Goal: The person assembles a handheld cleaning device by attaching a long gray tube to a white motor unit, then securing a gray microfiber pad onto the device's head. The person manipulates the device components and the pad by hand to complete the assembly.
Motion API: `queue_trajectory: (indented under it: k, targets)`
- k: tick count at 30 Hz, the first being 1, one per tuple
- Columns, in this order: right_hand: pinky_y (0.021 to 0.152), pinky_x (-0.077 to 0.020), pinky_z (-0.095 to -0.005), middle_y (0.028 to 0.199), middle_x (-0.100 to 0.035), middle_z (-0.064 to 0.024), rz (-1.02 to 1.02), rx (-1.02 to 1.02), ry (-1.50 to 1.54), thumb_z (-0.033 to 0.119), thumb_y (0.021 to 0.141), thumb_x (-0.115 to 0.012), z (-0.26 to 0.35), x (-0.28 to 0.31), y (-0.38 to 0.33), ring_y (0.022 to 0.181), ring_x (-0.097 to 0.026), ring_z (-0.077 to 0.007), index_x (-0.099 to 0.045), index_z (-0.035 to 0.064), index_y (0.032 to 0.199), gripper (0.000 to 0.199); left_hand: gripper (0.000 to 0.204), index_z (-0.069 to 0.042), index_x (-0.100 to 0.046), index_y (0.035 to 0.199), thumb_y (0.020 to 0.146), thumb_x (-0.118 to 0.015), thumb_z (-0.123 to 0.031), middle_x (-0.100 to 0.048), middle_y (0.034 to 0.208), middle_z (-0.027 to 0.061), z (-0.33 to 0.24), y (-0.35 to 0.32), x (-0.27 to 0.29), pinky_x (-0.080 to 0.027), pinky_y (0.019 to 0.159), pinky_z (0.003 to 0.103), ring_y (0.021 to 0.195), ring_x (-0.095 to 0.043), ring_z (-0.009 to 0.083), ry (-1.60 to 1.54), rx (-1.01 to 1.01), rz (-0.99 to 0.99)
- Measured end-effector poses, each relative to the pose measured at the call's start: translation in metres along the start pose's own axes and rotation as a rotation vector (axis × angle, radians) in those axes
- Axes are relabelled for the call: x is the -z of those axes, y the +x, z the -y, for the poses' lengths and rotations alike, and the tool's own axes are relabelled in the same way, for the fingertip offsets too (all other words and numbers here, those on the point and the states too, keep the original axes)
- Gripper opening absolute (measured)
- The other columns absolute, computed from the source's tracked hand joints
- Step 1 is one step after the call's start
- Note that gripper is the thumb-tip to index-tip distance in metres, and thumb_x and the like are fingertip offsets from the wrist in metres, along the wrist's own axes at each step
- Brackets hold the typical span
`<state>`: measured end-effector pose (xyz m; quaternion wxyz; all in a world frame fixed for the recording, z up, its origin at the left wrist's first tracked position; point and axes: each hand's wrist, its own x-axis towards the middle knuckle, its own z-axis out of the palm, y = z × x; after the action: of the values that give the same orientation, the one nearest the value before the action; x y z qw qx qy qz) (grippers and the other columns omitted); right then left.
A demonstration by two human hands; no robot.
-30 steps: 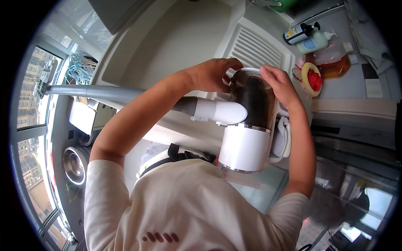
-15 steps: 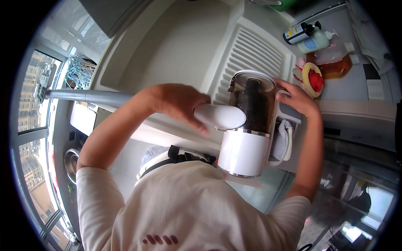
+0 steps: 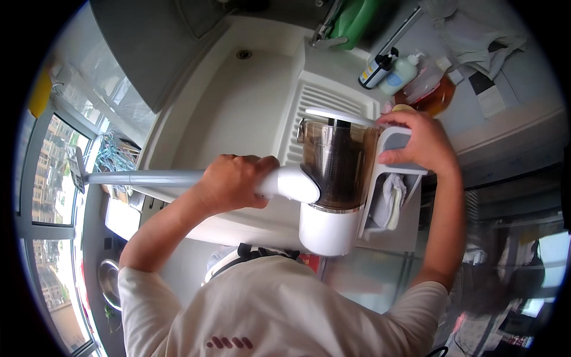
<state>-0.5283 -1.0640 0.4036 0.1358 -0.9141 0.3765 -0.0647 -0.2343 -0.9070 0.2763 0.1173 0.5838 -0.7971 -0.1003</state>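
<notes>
From beside the sink point(image 3: 300, 76) I see the vacuum point(image 3: 329, 229) lying between the two hands, across the washboard point(image 3: 308, 98) end and the near edge. Its body points away from the person: white base nearest the shirt point(image 3: 267, 303), brown see-through cup point(image 3: 318, 152) beyond, white lid point(image 3: 340, 115) at the far end. The grey tube point(image 3: 143, 178) runs crosswise to the left, roughly square to the body.

The left hand point(image 3: 235, 181) is closed around the joint of the tube and the white neck point(image 3: 302, 185), left of the cup. The right hand point(image 3: 425, 143) bends over the far end of the handle point(image 3: 376, 184), fingers above, thumb below; how hard it presses I can't tell. The lid lies just left of these fingertips, so the right hand is much the nearer to it; whether they touch is unclear. A dark strip shows between lid and cup.

A cloth point(image 3: 394, 199) is tucked in the handle's lower opening, below the right thumb. Past the lid come a black pump bottle point(image 3: 373, 72), a pale green one point(image 3: 399, 76) and an amber bottle point(image 3: 439, 98), close behind the right knuckles. The sink's basin spreads leftward, and the tube cuts across its near edge.
</notes>
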Motion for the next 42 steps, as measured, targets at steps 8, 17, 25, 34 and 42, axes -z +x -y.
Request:
queue_trajectory:
  k: [8,17,25,34,42]
  targets:
    - [0.085,-0.049,-0.0399,0.106,-0.064,-0.0032,-0.396,0.159,-0.414,0.044,0.041,-0.088,0.048,0.024,-0.025,0.099,-0.061,-0.0266,-0.066,0.0129,0.108,0.077,0.06,-0.015,-0.056,0.116,0.063,-0.082,-0.024,-0.063,0.092,0.0035,0.007,0.01,-0.006,-0.053,0.066,0.035,0.077,-0.067,0.0234,0.168,-0.027,-0.353]
    - [0.085,-0.0482,-0.0415,0.108,-0.063,-0.0027,-0.482,0.177,-0.381,0.042,0.038,-0.089,0.024,-0.019,-0.044,0.099,-0.06,-0.027,-0.062,0.0161,0.113,0.084,0.066,-0.017,-0.049,0.123,0.066,-0.081,-0.027,-0.061,0.092,0.0024,0.01,0.009,-0.027,-0.052,0.068,0.034,0.077,-0.066,0.0221,0.265,-0.088,-0.334]
    - [0.095,-0.0433,-0.0461,0.134,-0.053,-0.0091,-0.189,0.253,-0.391,0.071,0.04,-0.073,0.06,-0.005,-0.033,0.115,-0.053,-0.0349,-0.047,0.0167,0.14,0.117,0.062,-0.021,-0.044,0.125,0.071,-0.076,-0.021,-0.058,0.09,0.002,0.019,0.011,-0.036,-0.05,0.067,0.034,0.075,-0.064,0.0207,0.302,-0.055,-0.297]
    - [0.094,-0.0469,-0.0438,0.139,-0.048,-0.0146,-0.085,0.315,-0.166,0.067,0.065,-0.068,0.074,-0.027,0.006,0.117,-0.055,-0.0382,-0.053,0.0148,0.137,0.09,0.043,-0.014,-0.045,0.113,0.073,-0.064,-0.009,-0.057,0.077,0.0028,0.02,0.016,-0.039,-0.048,0.052,0.03,0.063,-0.063,0.0167,0.305,-0.185,-0.419]
    - [0.097,-0.0448,-0.0418,0.14,-0.048,-0.0149,-0.07,0.261,-0.099,0.063,0.073,-0.061,0.074,-0.034,0.013,0.12,-0.055,-0.0338,-0.053,0.0127,0.136,0.081,0.038,-0.018,-0.051,0.111,0.075,-0.061,-0.012,-0.053,0.077,0.0,0.023,0.013,-0.045,-0.048,0.055,0.03,0.063,-0.062,0.0152,0.331,-0.125,-0.399]
